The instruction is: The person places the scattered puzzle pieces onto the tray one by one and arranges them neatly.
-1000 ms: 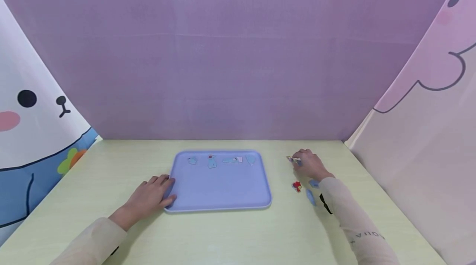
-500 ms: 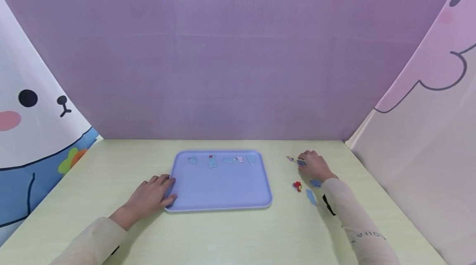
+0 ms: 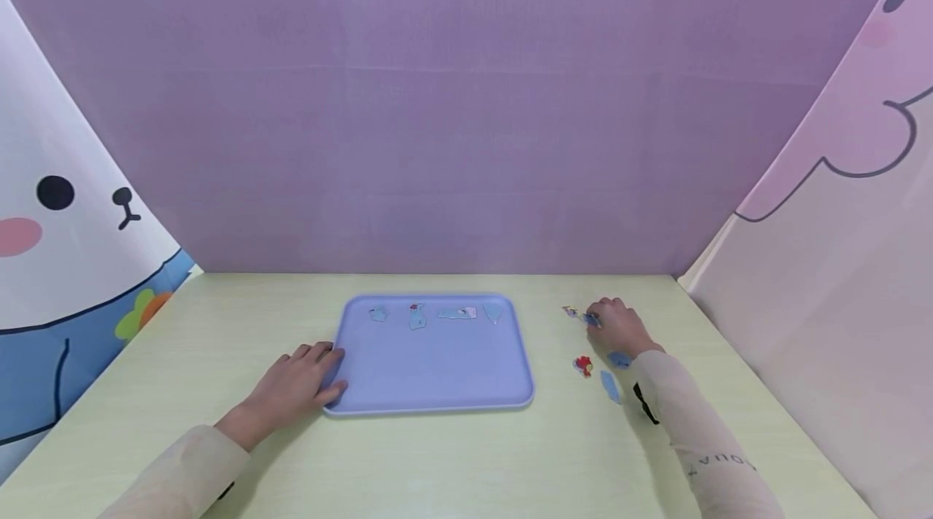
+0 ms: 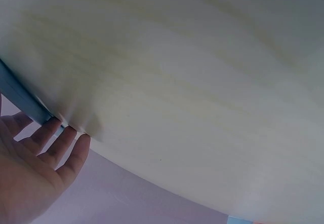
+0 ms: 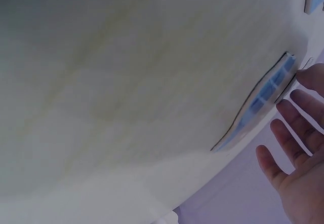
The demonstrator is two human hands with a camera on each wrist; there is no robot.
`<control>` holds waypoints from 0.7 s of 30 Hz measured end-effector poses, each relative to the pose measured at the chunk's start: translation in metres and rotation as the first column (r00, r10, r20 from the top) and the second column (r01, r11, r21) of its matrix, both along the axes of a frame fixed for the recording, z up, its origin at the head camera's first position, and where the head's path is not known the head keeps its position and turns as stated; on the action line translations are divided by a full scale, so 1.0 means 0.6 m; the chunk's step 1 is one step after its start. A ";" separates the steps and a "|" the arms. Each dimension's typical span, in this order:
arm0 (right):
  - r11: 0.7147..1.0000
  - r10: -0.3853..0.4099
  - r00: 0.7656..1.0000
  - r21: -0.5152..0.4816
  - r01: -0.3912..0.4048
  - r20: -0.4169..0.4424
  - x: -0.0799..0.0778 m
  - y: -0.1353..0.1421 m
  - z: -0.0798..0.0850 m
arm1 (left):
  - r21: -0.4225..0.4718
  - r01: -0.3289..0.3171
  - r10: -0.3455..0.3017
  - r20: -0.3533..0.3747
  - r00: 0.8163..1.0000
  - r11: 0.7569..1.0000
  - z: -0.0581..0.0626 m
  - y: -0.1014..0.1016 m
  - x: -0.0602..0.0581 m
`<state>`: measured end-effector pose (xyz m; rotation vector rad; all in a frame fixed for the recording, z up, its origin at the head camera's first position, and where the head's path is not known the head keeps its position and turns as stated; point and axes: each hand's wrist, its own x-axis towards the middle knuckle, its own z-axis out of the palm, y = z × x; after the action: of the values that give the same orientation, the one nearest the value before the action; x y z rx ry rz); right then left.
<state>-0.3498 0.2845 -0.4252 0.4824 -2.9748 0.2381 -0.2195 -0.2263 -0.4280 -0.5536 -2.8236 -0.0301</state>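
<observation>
My left hand rests against the left edge of a lavender tray, fingers and thumb loosely spread; in the left wrist view, fingertips lie along its side. On the right, my right hand pinches a small dark-blue puzzle piece with thumb and fingertips, low at the table. Its other fingers stay loosely extended in the right wrist view. Just left of it lies a yellowish puzzle piece. A red-figured piece and two blue pieces lie nearer me.
Along the tray's far side lie several light-blue puzzle pieces in a row. The pale wood-look table ends at a purple backdrop. Printed cartoon panels flank both sides.
My right hand has drawn slightly right and toward me, with the dark-blue piece shifting a little right at its fingertips. The left hand and tray have stayed put.
</observation>
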 end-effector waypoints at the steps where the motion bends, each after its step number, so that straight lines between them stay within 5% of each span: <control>1: 1.000 0.000 1.000 0.000 0.000 0.000 0.000 0.000 0.000 | -0.001 0.001 -0.001 0.000 1.000 1.000 0.000 0.000 0.000; 21: 1.000 -0.002 0.999 -0.016 0.003 0.035 0.000 -0.008 0.009 | 0.002 -0.004 0.004 0.007 1.000 1.000 0.001 0.001 0.000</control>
<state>-0.3501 0.2799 -0.4197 0.4778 -3.0044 0.2729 -0.2196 -0.2255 -0.4276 -0.5485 -2.8308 -0.0339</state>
